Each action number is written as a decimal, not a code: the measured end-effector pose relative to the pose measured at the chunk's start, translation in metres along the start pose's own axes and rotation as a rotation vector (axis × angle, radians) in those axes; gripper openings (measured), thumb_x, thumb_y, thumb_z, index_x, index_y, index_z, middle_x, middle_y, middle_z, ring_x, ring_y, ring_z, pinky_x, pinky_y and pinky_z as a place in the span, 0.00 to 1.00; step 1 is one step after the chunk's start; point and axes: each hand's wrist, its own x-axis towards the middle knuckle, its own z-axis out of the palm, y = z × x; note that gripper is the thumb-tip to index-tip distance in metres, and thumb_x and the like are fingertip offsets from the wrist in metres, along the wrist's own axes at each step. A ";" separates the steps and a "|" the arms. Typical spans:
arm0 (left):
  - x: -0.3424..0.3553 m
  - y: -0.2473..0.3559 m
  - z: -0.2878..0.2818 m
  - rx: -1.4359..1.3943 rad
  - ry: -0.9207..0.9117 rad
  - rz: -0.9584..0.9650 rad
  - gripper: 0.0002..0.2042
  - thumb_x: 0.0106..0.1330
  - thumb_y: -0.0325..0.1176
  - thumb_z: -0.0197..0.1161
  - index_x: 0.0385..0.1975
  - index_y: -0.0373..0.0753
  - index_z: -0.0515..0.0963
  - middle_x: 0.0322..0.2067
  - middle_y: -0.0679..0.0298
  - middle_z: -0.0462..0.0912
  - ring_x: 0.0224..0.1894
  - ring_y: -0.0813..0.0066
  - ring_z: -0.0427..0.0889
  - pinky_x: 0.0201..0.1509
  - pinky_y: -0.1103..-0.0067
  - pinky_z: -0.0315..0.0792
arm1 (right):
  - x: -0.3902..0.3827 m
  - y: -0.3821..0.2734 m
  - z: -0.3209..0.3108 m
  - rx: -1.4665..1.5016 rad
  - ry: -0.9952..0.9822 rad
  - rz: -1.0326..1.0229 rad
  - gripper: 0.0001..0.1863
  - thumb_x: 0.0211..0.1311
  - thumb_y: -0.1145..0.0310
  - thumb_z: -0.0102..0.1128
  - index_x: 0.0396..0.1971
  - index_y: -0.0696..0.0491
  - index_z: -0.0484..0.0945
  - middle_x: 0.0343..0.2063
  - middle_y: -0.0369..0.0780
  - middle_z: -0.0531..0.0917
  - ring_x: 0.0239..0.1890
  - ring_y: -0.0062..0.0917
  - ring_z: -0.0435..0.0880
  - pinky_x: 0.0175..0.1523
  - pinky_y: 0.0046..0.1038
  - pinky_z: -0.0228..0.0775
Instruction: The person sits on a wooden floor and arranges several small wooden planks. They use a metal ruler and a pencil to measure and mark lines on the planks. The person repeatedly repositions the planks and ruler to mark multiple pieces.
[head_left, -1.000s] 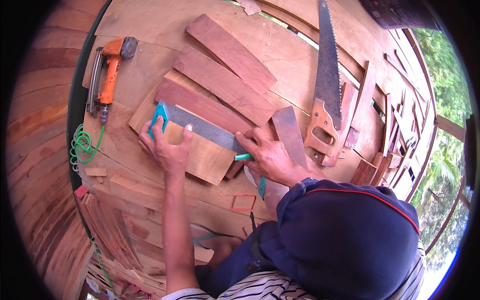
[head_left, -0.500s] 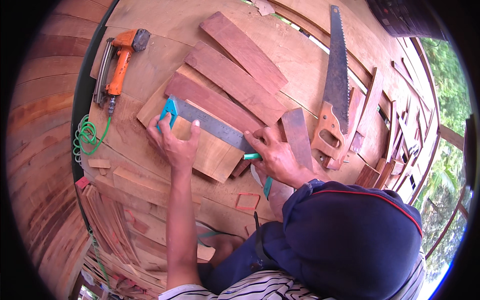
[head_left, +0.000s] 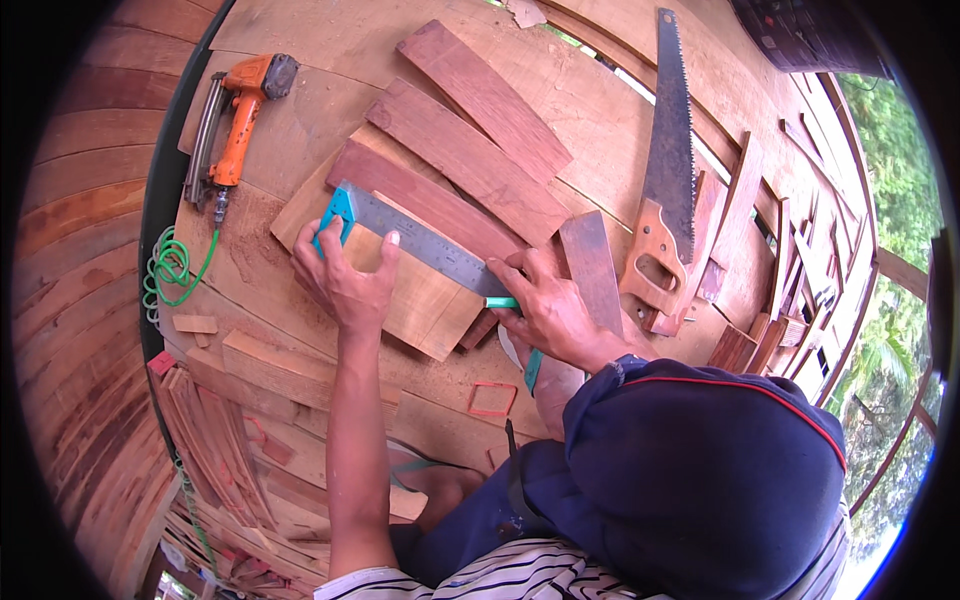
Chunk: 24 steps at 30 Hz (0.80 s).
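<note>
My left hand (head_left: pixel 350 285) grips the teal stock of a try square (head_left: pixel 415 240), thumb raised. Its metal blade lies slanting across a light wooden board (head_left: pixel 425 315). My right hand (head_left: pixel 550 310) holds a green pencil (head_left: pixel 502 303), its pale end pointing left near the board's right edge. The right fingertips rest by the far end of the blade. Just beyond the blade lies a reddish plank (head_left: pixel 420 195), and two more reddish planks (head_left: pixel 465 155) fan out farther off. A short dark wood piece (head_left: pixel 592 270) is beside my right hand.
An orange air nailer (head_left: pixel 240 130) with a coiled green hose (head_left: pixel 175 265) lies at left. A handsaw (head_left: pixel 668 170) rests at right on wood strips. Stacked strips (head_left: pixel 205 445) lie near left. Dark blue cloth with red piping (head_left: pixel 700 480) covers the lower right.
The pencil in my right hand has tilted and risen slightly toward the blade. Both hands keep nearly the same places, and the try square stays across the board.
</note>
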 end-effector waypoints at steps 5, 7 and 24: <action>0.001 0.004 -0.004 0.007 -0.052 -0.017 0.34 0.51 0.49 0.79 0.53 0.33 0.77 0.54 0.52 0.71 0.59 0.49 0.70 0.64 0.55 0.64 | -0.001 0.002 0.001 0.036 -0.009 0.026 0.31 0.58 0.67 0.73 0.62 0.53 0.75 0.53 0.46 0.76 0.48 0.43 0.83 0.46 0.41 0.82; 0.000 0.001 -0.004 0.008 -0.032 -0.023 0.33 0.49 0.50 0.79 0.51 0.36 0.77 0.54 0.54 0.71 0.58 0.50 0.70 0.62 0.55 0.64 | 0.002 0.001 -0.006 0.142 -0.002 0.062 0.27 0.60 0.66 0.72 0.59 0.54 0.77 0.52 0.46 0.77 0.46 0.43 0.84 0.45 0.39 0.82; 0.001 0.003 -0.005 0.010 -0.055 -0.030 0.35 0.51 0.49 0.80 0.53 0.33 0.77 0.55 0.53 0.70 0.60 0.50 0.69 0.64 0.53 0.62 | 0.086 0.023 -0.025 0.471 0.122 -0.183 0.14 0.74 0.62 0.63 0.46 0.59 0.84 0.42 0.40 0.85 0.43 0.23 0.83 0.46 0.27 0.76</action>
